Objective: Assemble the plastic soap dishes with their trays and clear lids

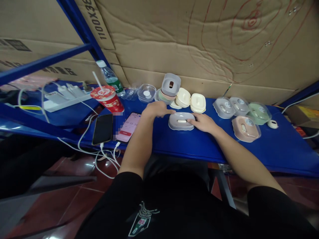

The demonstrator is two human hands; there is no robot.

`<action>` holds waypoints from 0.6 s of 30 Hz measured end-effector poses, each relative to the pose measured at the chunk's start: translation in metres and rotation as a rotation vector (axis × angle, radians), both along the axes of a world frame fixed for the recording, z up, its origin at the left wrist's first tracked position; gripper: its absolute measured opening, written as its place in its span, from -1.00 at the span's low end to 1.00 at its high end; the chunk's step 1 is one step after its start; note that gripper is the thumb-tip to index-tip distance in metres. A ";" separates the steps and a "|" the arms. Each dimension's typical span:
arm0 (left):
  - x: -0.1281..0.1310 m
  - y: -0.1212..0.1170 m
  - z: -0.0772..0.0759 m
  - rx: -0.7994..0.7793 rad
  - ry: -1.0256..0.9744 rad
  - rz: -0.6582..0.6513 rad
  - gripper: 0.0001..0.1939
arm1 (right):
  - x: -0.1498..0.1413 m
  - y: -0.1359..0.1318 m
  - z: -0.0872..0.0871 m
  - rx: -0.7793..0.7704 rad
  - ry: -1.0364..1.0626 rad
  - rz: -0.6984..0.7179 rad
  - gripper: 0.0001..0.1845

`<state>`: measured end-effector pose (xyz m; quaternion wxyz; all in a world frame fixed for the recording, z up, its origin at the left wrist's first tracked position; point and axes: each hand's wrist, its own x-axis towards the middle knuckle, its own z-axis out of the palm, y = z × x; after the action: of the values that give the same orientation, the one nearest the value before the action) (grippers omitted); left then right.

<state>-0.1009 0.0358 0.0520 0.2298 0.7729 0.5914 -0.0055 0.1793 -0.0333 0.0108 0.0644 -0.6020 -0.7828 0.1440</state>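
A grey oval plastic box (176, 125) with a clear lid and a pale handle on top sits near the table's front edge. My right hand (204, 122) grips its right end, thumb over the lid and fingers at the back edge. My left hand (157, 109) is closed, fingers curled, its tip reaching the box's back left corner; whatever lies inside those fingers is hidden. Behind the hands are a stack of coloured box parts with a grey slotted piece (171, 84) on top, cream lids (183, 97), another cream pile (198, 102) and a clear tray (149, 99) containing white discs.
Several lidded boxes, including a pink one (246, 128) and a green one (259, 113), stand right, beside a small white rounded object (272, 124). Left are a black phone (102, 129), a lit phone (128, 127), a red cup (109, 99), a bottle (112, 79), a power strip (67, 102) and cables.
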 end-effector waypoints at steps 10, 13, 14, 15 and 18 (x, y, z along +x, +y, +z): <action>-0.051 0.024 -0.015 0.352 -0.100 0.595 -0.52 | 0.000 0.000 0.000 -0.011 -0.024 0.005 -0.29; -0.047 0.026 -0.020 0.288 -0.052 0.566 -0.65 | 0.001 0.000 0.000 -0.008 -0.025 0.016 -0.27; -0.046 0.027 -0.021 0.294 -0.050 0.566 -0.70 | 0.001 0.001 -0.001 -0.009 -0.022 0.020 -0.27; -0.045 0.027 -0.021 0.307 -0.058 0.571 -0.74 | 0.001 0.001 -0.001 -0.011 -0.018 0.024 -0.27; -0.042 0.025 -0.021 0.358 -0.098 0.601 -0.79 | 0.001 0.001 -0.001 -0.012 -0.018 0.030 -0.27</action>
<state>-0.1434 0.0609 0.0308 0.1099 0.5916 0.7725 0.2032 0.1807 -0.0327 0.0095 0.0514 -0.5918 -0.7914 0.1441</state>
